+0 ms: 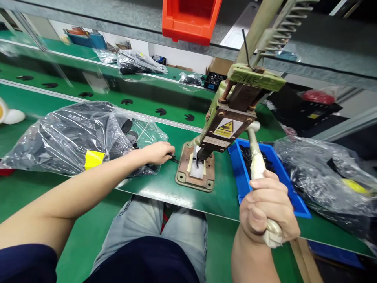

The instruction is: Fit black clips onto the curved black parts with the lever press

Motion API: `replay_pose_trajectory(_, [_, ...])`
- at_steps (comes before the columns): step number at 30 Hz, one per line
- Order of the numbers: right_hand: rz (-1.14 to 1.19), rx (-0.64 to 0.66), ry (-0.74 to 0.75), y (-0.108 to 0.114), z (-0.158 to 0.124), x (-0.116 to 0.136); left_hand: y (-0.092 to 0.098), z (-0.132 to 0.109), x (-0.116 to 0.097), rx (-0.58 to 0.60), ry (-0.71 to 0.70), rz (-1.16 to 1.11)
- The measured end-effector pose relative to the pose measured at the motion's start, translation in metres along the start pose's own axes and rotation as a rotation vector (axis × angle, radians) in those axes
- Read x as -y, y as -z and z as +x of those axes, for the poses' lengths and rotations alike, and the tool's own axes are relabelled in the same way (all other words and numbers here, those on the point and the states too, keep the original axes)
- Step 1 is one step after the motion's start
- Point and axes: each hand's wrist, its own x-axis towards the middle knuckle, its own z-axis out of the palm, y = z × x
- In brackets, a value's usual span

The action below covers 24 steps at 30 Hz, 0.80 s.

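My right hand is closed in a fist round the cloth-wrapped lever handle of a green hand press. The press stands on a brown base plate with a white fixture under its ram. My left hand reaches just left of the base plate, fingers pinched on a small black part at the mouth of a clear plastic bag full of black parts.
A blue tray with black parts lies right of the press, beside another clear bag. Black parts lie on the green conveyor behind. An orange bin hangs on the overhead rail. My lap is below the bench edge.
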Motion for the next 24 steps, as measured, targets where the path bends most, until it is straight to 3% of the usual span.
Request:
replay_pose_trajectory(5, [0.008,0.017,0.015,0.0,0.0,-0.001,-0.034,0.004,-0.009,-0.206,0.233,-0.444])
replay_pose_trajectory(7, [0.004,-0.003,0.017,-0.001,0.0,-0.002,-0.041,0.005,-0.013,-0.259,0.263,-0.637])
replay_pose_trajectory(14, [0.003,-0.022,0.016,-0.004,0.0,-0.001,-0.036,0.024,-0.053,-0.233,0.395,-1.0])
replay_pose_trajectory(18, [-0.037,-0.036,-0.008,-0.004,-0.001,0.001,-0.037,0.035,-0.078,-0.146,0.351,-1.148])
replay_pose_trajectory(20, [-0.053,-0.032,-0.008,-0.002,-0.002,0.002,-0.04,0.037,-0.078,-0.149,0.341,-1.173])
replay_pose_trajectory(24, [-0.047,0.008,-0.019,-0.001,-0.003,0.002,-0.039,0.038,-0.057,-0.202,0.367,-1.127])
